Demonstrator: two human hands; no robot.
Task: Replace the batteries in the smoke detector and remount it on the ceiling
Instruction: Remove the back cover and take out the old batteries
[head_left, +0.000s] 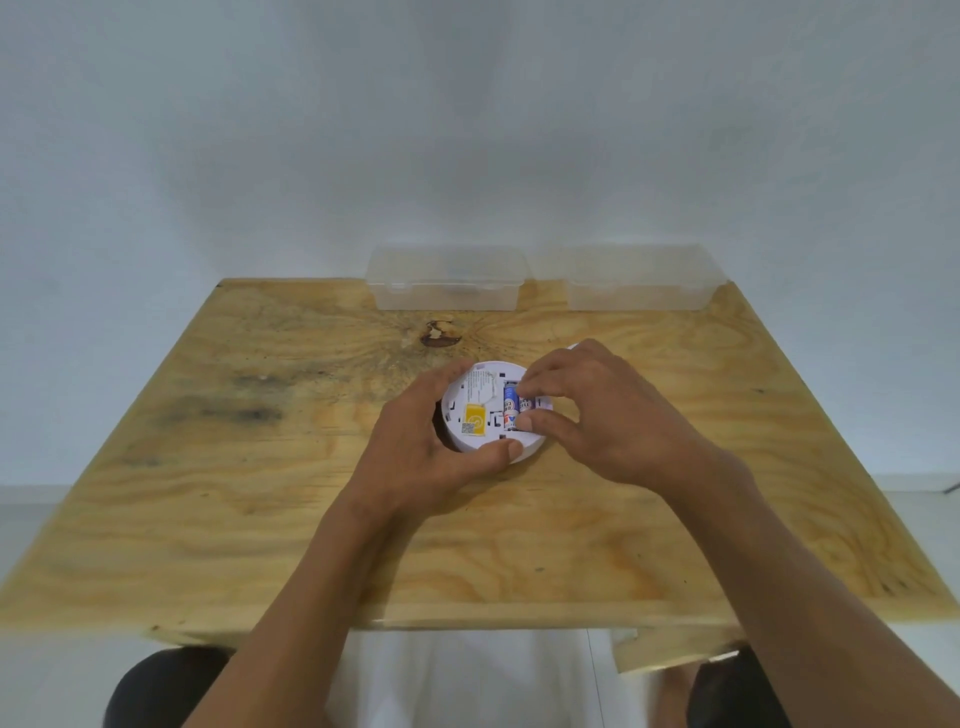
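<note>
Head view — smoke detector (480, 410) between hands.

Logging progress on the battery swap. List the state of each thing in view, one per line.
Detector: back up on the table, compartment open, batteries showing.
Batteries: seated in the compartment.
Left hand: gripping the detector's rim.
Right hand: fingertips on the batteries.
Left box: closed.
Right box: closed.

Two clear plastic boxes (442, 280) (640, 283) — far edge of plywood table (260, 519).
</note>
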